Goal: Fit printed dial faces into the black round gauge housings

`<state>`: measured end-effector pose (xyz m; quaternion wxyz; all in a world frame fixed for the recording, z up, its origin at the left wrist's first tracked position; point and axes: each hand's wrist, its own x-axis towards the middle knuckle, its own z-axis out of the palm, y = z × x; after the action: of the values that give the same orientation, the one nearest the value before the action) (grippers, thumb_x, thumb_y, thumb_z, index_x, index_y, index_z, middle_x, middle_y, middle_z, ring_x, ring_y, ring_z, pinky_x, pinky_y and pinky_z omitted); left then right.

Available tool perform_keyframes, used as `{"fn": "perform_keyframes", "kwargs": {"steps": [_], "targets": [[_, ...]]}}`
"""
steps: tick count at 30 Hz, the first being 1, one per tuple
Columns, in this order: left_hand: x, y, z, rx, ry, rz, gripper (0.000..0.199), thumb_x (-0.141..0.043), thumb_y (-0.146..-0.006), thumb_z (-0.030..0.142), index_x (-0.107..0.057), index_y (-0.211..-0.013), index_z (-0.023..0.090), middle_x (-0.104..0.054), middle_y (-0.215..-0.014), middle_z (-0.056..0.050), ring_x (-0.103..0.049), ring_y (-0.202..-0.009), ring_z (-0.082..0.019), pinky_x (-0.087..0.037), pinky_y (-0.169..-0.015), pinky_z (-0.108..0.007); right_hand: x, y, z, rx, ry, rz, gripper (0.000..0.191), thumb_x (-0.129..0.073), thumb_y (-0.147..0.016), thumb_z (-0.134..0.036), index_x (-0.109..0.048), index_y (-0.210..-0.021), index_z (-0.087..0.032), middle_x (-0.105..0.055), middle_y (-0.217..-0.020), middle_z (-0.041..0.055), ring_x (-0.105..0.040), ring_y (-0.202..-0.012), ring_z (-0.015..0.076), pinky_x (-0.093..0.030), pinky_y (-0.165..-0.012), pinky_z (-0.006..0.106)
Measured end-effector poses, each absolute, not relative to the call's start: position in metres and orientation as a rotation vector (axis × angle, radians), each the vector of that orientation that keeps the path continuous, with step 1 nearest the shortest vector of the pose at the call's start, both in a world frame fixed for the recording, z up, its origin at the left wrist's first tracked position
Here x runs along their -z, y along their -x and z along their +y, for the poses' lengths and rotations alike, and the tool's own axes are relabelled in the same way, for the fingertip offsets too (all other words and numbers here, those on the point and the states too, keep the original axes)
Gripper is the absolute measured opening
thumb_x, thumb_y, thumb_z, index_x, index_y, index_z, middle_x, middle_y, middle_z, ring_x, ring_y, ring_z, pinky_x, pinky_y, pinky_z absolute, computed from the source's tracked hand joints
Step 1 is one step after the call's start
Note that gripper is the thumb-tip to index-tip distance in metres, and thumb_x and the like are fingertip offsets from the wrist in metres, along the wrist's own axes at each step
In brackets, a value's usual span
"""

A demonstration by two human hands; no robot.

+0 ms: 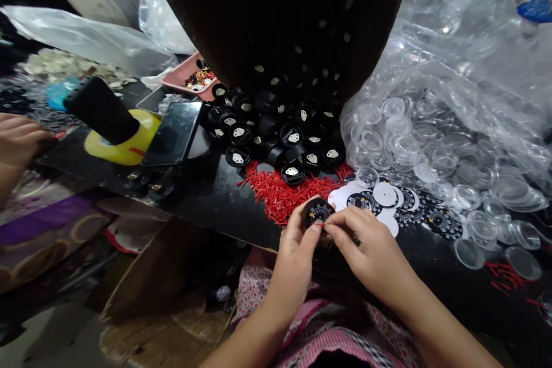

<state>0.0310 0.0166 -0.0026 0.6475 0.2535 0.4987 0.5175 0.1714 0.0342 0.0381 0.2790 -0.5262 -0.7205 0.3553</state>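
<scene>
Black dial (319,212), round; red sliver (318,224), thin.

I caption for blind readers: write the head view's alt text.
A person's left hand holds a black case with a dial face; the right hand seems to pinch a red piece. On the dark table lie red pieces, black cases, printed discs and clear lids.

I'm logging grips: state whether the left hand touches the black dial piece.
Touching: the head view shows the left hand holding the black dial piece, with its thumb against the near edge.
</scene>
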Motion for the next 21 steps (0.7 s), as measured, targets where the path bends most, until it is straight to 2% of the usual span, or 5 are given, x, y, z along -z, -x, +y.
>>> {"fn": "perform_keyframes", "kwargs": {"steps": [5,14,21], "targets": [[0.0,-0.036,0.013,-1.133,-0.719,1.163,0.033,-0.063,-0.089,0.032,-0.062,-0.121,0.028,-0.067,-0.129,-0.003,-0.06,-0.121,-0.022,-0.045,-0.106,-0.036,-0.038,-0.175,0.035,-0.852,1.475,-2.046,0.014,-0.05,-0.096,-0.022,-0.058,-0.085,-0.022,-0.064,-0.084,0.0025,-0.057,-0.081,0.0191,-0.038,-0.075,0.035],[-0.006,-0.031,0.012,-1.097,-0.801,1.115,0.029,-0.064,-0.088,0.029,-0.063,-0.118,0.028,-0.069,-0.123,-0.001,-0.061,-0.119,-0.019,-0.046,-0.103,-0.032,-0.044,-0.184,0.033,-0.945,1.441,-2.007,0.015,-0.054,-0.095,-0.022,-0.057,-0.081,-0.022,-0.063,-0.079,-0.0012,-0.056,-0.077,0.0165,-0.036,-0.073,0.033],[-0.011,-0.033,0.01,-1.154,-0.891,1.26,0.024,-0.068,-0.083,0.028,-0.065,-0.106,0.024,-0.073,-0.106,-0.003,-0.069,-0.101,-0.021,-0.052,-0.093,-0.034,-0.042,-0.18,0.03,-0.981,1.459,-1.899,0.018,-0.054,-0.094,-0.023,-0.056,-0.076,-0.022,-0.063,-0.076,-0.0001,-0.056,-0.073,0.0169,-0.039,-0.072,0.032]]}}
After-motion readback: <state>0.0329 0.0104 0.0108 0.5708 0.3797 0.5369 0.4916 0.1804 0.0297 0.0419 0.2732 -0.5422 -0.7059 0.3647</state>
